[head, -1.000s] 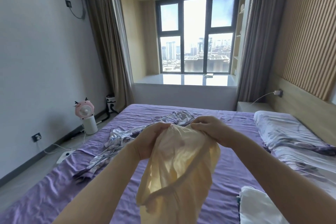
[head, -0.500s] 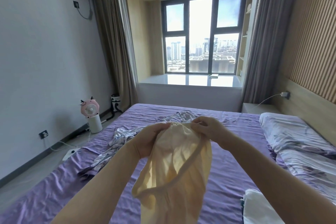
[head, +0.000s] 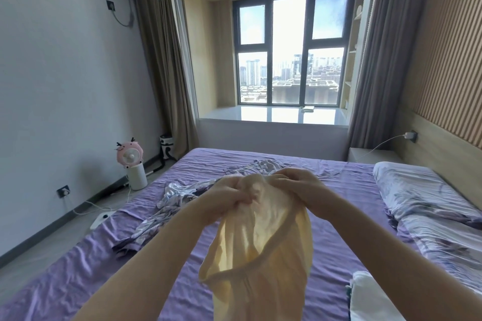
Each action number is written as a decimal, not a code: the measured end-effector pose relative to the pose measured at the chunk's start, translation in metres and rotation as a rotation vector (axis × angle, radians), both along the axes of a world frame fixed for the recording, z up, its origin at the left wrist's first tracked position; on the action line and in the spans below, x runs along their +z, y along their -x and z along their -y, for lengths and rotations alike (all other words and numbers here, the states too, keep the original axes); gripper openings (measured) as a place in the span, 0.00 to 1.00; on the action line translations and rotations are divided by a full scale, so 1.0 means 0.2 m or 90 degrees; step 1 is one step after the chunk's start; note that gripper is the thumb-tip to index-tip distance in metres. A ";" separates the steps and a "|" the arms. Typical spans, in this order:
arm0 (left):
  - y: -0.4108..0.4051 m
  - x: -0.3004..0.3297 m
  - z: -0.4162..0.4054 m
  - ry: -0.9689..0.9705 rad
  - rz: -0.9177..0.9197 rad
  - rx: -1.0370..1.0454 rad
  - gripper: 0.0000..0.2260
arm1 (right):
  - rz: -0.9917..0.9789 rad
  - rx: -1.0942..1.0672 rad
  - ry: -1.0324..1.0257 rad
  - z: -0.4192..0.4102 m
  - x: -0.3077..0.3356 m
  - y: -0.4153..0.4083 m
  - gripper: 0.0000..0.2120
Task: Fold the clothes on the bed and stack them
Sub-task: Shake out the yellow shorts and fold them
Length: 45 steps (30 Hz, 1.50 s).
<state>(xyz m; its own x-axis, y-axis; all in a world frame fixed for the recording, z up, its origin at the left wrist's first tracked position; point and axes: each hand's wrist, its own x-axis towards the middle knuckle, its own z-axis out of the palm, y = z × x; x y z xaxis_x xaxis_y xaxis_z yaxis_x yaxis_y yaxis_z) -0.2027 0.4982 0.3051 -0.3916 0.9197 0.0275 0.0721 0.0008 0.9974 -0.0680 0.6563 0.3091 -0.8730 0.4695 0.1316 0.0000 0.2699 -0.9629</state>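
Both bare forearms are extending forward and converging, raised in mid-air. The left hand (head: 229, 197) is curling its fingers (head: 243, 198) into a bunch of the thin pale-yellow fabric garment (head: 260, 250), knuckles turned outward, the wrist bending slightly inward. The right hand (head: 300, 185) is gripping the same garment at its top edge, just right of the left hand's grip, fingers curling over the hem with the back of the hand facing up. The two grips are sitting close together, nearly touching. Below both grips the garment is hanging between the forearms.
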 end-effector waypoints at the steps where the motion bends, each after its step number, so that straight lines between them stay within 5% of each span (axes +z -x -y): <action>1: 0.00 -0.01 -0.01 0.004 -0.067 0.066 0.09 | -0.015 0.034 0.019 0.02 0.01 -0.01 0.05; 3: 0.00 -0.02 -0.03 -0.013 -0.135 0.169 0.09 | -0.034 0.107 0.015 0.07 0.03 -0.02 0.06; 6: 0.02 -0.02 -0.03 -0.030 -0.092 0.229 0.09 | -0.013 0.180 -0.130 0.15 0.04 -0.04 0.13; 11: 0.07 -0.01 0.01 -0.129 0.141 0.075 0.20 | -0.035 0.188 -0.380 0.24 -0.05 -0.05 0.22; 18: 0.14 -0.02 0.04 -0.145 0.111 -0.025 0.35 | -0.080 0.175 -0.435 0.26 -0.08 -0.06 0.25; 21: 0.15 -0.01 0.04 -0.144 0.123 -0.015 0.29 | -0.090 0.143 -0.407 0.23 -0.07 -0.07 0.20; 25: 0.13 0.01 0.05 -0.042 0.048 0.046 0.10 | -0.107 0.014 -0.245 0.15 -0.06 -0.05 0.11; 29: 0.10 0.00 0.03 0.016 0.035 0.097 0.10 | -0.114 -0.103 -0.122 0.08 -0.09 -0.02 0.11; 34: 0.06 -0.01 0.01 -0.005 0.117 0.043 0.14 | -0.104 -0.079 -0.157 0.10 -0.13 -0.01 0.18; 37: 0.06 0.01 -0.01 -0.032 0.180 0.068 0.17 | -0.094 -0.049 -0.257 0.15 -0.16 0.00 0.05; 40: 0.06 0.03 -0.01 -0.064 0.268 0.064 0.17 | -0.045 0.035 -0.359 0.21 -0.21 0.00 0.17; 42: 0.07 0.02 0.00 -0.093 0.291 0.067 0.11 | 0.002 0.048 -0.424 0.24 -0.27 -0.01 0.15; 45: 0.12 0.01 0.03 -0.036 0.107 0.168 0.03 | -0.017 -0.042 -0.388 0.24 -0.28 0.00 0.07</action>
<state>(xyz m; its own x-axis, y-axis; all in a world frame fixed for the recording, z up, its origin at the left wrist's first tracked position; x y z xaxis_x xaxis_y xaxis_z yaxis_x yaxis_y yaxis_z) -0.2257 0.4928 0.3071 -0.6202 0.7844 -0.0098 -0.0898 -0.0586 0.9942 -0.0673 0.6090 0.2532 -0.8373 0.3560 0.4149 0.0136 0.7723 -0.6351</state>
